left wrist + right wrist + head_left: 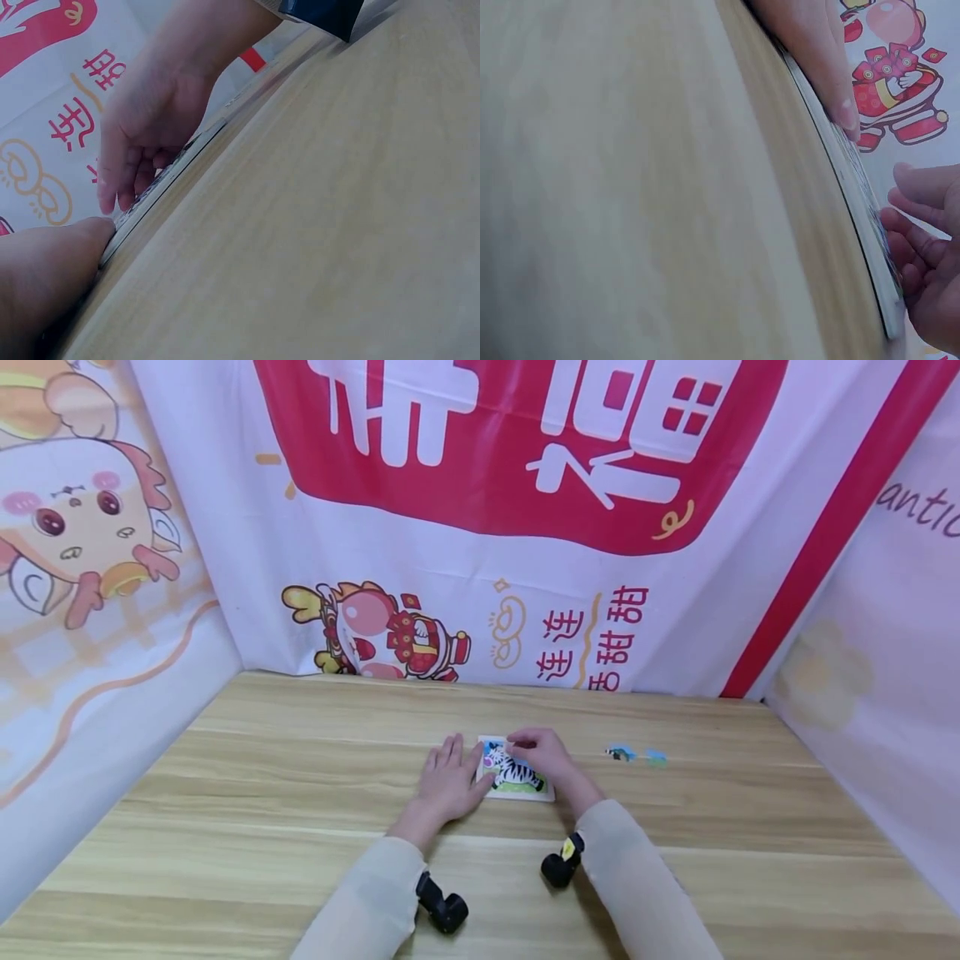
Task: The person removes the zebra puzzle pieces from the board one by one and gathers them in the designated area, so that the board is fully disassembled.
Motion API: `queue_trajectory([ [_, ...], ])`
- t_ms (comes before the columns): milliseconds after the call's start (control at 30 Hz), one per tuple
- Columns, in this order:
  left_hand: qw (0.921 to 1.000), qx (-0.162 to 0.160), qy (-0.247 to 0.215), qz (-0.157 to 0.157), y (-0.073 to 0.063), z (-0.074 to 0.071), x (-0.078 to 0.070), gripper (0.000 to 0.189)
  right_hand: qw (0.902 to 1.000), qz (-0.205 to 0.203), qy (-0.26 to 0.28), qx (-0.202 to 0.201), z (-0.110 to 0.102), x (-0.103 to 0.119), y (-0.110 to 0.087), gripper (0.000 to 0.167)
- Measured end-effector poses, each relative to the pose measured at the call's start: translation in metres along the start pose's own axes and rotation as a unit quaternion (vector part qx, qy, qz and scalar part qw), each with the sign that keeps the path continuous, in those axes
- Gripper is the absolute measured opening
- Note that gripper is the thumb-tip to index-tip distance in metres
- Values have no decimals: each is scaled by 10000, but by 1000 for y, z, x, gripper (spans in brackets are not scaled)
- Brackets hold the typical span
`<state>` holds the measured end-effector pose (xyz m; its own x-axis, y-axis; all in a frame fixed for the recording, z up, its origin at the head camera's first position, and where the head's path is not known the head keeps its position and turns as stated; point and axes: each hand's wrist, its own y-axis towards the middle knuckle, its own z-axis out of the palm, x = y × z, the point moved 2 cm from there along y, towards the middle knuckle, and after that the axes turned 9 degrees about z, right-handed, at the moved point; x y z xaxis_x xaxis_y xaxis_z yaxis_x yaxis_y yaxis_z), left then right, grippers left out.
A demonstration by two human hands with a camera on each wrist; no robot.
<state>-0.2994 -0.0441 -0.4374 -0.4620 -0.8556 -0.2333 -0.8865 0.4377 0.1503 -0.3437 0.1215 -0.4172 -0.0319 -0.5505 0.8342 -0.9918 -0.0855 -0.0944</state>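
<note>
A small, thin puzzle board [517, 793] with a zebra picture lies flat on the wooden table. My left hand [447, 781] rests along its left side, fingers outstretched and thumb on the lower left of the picture. Over the upper part of the board, my right hand [546, 752] reaches in from the right, thumb and forefinger close together at the picture. In the right wrist view, that right hand [930, 247] has its other fingers bent at the board's edge. Whether a piece sits between its fingertips is hidden.
Two small coloured pieces lie on the table to the right of the board: a dark-and-blue one [620, 753] and a blue-green one [656, 758]. A printed cloth [480, 560] hangs behind the table's far edge, with more cloth at both sides.
</note>
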Motion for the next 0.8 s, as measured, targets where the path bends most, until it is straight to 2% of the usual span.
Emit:
queue_trajectory([
  [467, 10000, 12, -10, 28, -2, -3, 1, 62, 9983, -77, -576, -84, 12, 7, -4, 8],
  [800, 10000, 59, -55, 21, -2, -4, 0, 62, 9961, 308, -805, -166, 17, 11, -6, 4],
])
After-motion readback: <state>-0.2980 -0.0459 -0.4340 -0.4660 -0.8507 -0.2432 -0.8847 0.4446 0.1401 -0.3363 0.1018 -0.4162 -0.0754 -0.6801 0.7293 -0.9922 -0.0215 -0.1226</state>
